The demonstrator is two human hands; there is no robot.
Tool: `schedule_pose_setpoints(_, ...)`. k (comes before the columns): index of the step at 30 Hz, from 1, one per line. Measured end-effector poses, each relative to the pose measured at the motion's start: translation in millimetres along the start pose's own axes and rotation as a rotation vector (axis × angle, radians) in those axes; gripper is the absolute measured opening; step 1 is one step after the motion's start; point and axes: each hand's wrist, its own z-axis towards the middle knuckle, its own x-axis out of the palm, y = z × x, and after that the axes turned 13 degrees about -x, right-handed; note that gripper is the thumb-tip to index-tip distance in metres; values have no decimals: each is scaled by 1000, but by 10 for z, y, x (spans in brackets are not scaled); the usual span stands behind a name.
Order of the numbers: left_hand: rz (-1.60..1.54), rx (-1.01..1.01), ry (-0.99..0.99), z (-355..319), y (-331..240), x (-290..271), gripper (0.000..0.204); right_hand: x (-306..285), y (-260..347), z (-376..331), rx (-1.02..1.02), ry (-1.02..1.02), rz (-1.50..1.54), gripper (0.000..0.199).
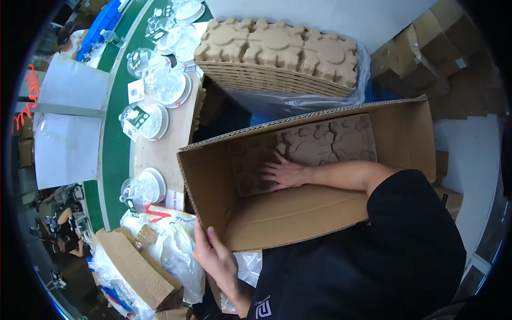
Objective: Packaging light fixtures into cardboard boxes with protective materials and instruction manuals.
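Note:
A deep open cardboard box (298,221) lies in front of me. On its floor rests a brown moulded-pulp tray (349,136) with rounded hollows. Reaching in over the near wall, my right hand (285,172) presses flat on the tray's left part, fingers spread and holding nothing. My left hand (218,261) grips the box at its near left corner, thumb and fingers against the edge; some of its fingertips are hard to make out.
Beyond the box stands a tall stack of pulp trays (277,48) in clear plastic. Several clear round plastic containers (152,122) line the bench at left. A plastic bag (176,245) and a cardboard piece (136,266) lie near left; cartons (421,53) stand far right.

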Motion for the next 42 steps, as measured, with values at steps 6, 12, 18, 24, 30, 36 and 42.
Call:
schedule_pose_setpoints(6,30,-28,-20,-63,41,-49,34,-769,-660,-1420,155,18,-146,72)
schedule_pose_setpoints(12,74,34,-50,-55,-172,77,34,-390,-968,-1811,113,23,-176,73)
schedule_pose_setpoints(18,134,-70,-71,-84,-333,93,33,-850,-731,-1864,127,96,-64,68)
schedule_pose_setpoints(24,24,-52,-239,-296,-25,-59,32,-518,-607,-1964,-207,227,57,66)
schedule_pose_setpoints(30,124,-75,-360,-329,324,-205,32,-322,-553,-1656,-242,306,-183,63)
schedule_pose_setpoints(36,28,-191,-349,-303,333,-298,30,-572,-332,-1502,-204,480,-115,60)
schedule_pose_setpoints(42,-152,-73,-402,-663,607,-412,32,-882,32,-1195,-169,618,-123,56)
